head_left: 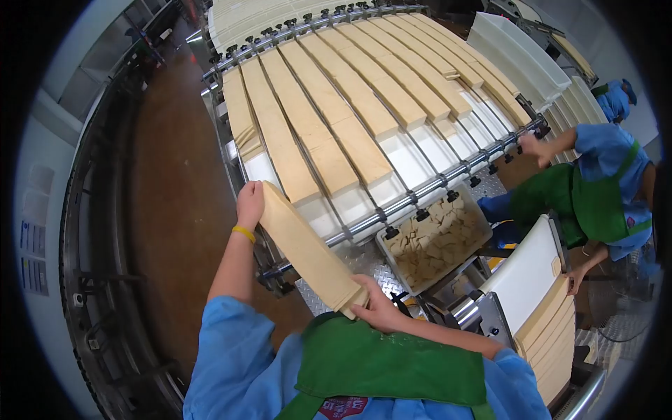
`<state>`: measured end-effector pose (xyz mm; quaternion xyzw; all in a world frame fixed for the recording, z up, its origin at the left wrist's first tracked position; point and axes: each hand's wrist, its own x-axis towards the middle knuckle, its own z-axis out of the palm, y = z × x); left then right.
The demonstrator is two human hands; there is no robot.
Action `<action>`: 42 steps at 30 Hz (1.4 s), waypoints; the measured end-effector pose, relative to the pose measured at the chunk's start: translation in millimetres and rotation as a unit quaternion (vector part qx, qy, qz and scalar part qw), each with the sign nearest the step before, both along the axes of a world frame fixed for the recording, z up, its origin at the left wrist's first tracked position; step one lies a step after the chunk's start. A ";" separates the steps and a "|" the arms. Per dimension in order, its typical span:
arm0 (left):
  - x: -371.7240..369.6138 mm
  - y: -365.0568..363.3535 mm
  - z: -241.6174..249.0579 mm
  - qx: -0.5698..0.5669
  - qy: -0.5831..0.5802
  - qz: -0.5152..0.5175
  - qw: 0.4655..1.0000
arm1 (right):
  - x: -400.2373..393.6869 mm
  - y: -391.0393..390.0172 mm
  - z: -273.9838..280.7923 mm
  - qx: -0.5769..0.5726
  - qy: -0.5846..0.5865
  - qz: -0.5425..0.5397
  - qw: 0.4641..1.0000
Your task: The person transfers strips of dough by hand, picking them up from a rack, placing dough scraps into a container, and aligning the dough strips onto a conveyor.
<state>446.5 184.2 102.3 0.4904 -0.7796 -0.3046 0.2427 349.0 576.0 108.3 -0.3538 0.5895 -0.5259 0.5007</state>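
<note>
A long stack of flat tan sheets (304, 245) slants between my hands, off the near left corner of the conveyor. My left hand (250, 202), with a yellow band at the wrist, grips its upper end. My right hand (380, 305) is closed round its lower end, close to my green apron. Beyond the stack, long rows of similar tan sheets (287, 133) lie on the white belt (413, 155), parted by thin metal rods. A few loose strips (247, 140) sit in the leftmost row.
Broken tan pieces fill a bin (437, 241) below the conveyor's near rail (371, 220). At the right, a co-worker (588, 196) in blue and green reaches toward the rail and a smaller conveyor (521, 280) with more sheets. A white tub (518, 56) stands at the back right.
</note>
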 end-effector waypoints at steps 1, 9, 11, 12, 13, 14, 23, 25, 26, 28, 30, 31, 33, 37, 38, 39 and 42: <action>-0.8 -7.3 0.1 -0.017 -0.035 -0.014 0.999 | 8.4 -12.7 -2.8 -0.008 0.011 -0.002 1.000; -36.2 -116.1 -25.9 -0.148 -0.199 -0.177 0.952 | 36.1 -112.8 -3.8 0.031 -0.033 0.055 0.997; -41.9 -119.7 -10.0 -0.128 -0.207 -0.169 0.955 | 38.1 -126.4 -3.4 0.060 -0.081 0.037 0.994; -43.4 -120.4 -0.3 -0.119 -0.210 -0.164 0.957 | 38.1 -131.1 -3.8 0.072 -0.103 0.029 0.992; -42.5 -120.3 2.5 -0.104 -0.207 -0.170 0.958 | 42.7 -130.5 -9.3 0.050 -0.097 0.005 0.994; -39.9 -123.4 -1.6 -0.151 -0.169 -0.177 0.958 | 45.0 -130.4 -16.0 0.052 -0.096 0.001 0.994; -38.3 -191.6 -54.2 -0.065 0.044 -0.093 0.993 | 40.5 -141.1 -8.3 0.078 -0.082 -0.029 0.993; -38.2 -189.7 -48.9 0.008 0.076 -0.053 0.996 | 32.6 -150.5 -10.5 0.081 -0.068 -0.038 0.994; -36.2 -192.2 -53.5 -0.029 0.127 -0.014 0.991 | 31.3 -159.1 -18.9 0.080 -0.055 -0.046 0.994; -28.8 -199.2 -60.9 -0.101 0.223 0.063 0.967 | 34.5 -175.6 -39.4 0.050 -0.086 -0.058 0.993; -22.3 -193.0 -56.5 -0.171 0.179 0.122 0.961 | 32.8 -195.5 -47.8 -0.012 -0.163 -0.060 0.985; -18.8 -190.0 -55.0 -0.162 0.175 0.120 0.964 | 32.6 -199.3 -42.9 -0.028 -0.226 -0.052 0.972; -15.1 -179.5 -48.1 -0.167 0.165 0.106 0.966 | 22.3 -195.9 -43.1 0.027 -0.180 0.001 0.983; -22.4 -130.0 -24.5 -0.189 0.164 0.029 0.968 | -8.2 -148.9 -6.0 0.042 -0.186 0.030 0.981; -26.0 -115.3 -23.1 -0.182 0.172 0.001 0.968 | -19.8 -129.1 2.2 0.047 -0.190 0.036 0.980; -29.1 -98.2 -24.6 -0.140 0.189 -0.022 0.972 | -31.0 -106.8 5.5 0.051 -0.167 0.026 0.984; -35.2 -21.6 -8.7 -0.011 0.236 -0.128 0.963 | -62.8 -26.0 -10.9 0.080 -0.123 -0.053 0.988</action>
